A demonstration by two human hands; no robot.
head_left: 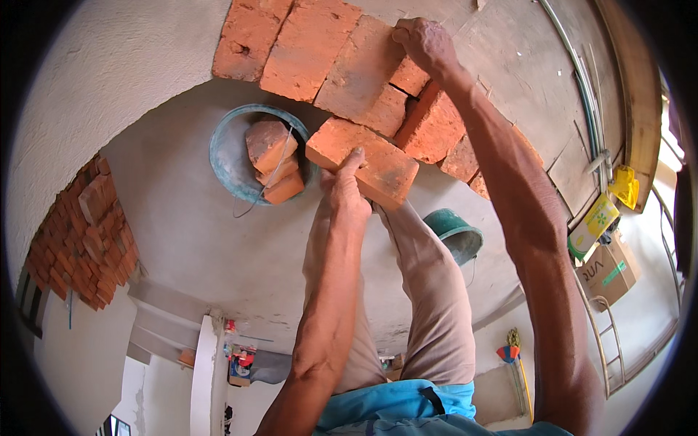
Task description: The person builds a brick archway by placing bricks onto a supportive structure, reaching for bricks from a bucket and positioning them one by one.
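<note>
A loose orange-red brick (pixel 374 163) is gripped in my left hand (pixel 345 192), with the thumb across its upper face. It is held tilted just in front of a row of bricks (pixel 305 51) along the top of the view. At the row's right part, my right hand (pixel 427 47) is closed, its curled fingers against the corner of a greyish-red brick (pixel 360 69). Whatever those fingers hold is hidden from view. Beside the held brick, several bricks (pixel 436 123) sit at differing angles.
On the left, a round teal bucket (pixel 216 149) with a wire handle holds several bricks (pixel 270 149). A dark green bucket (pixel 454 232) lies right of my legs. A large brick pile (pixel 87 232) stands far left. Pipes (pixel 582 80), a cardboard box (pixel 614 269) and a metal ladder (pixel 607 338) line the right side.
</note>
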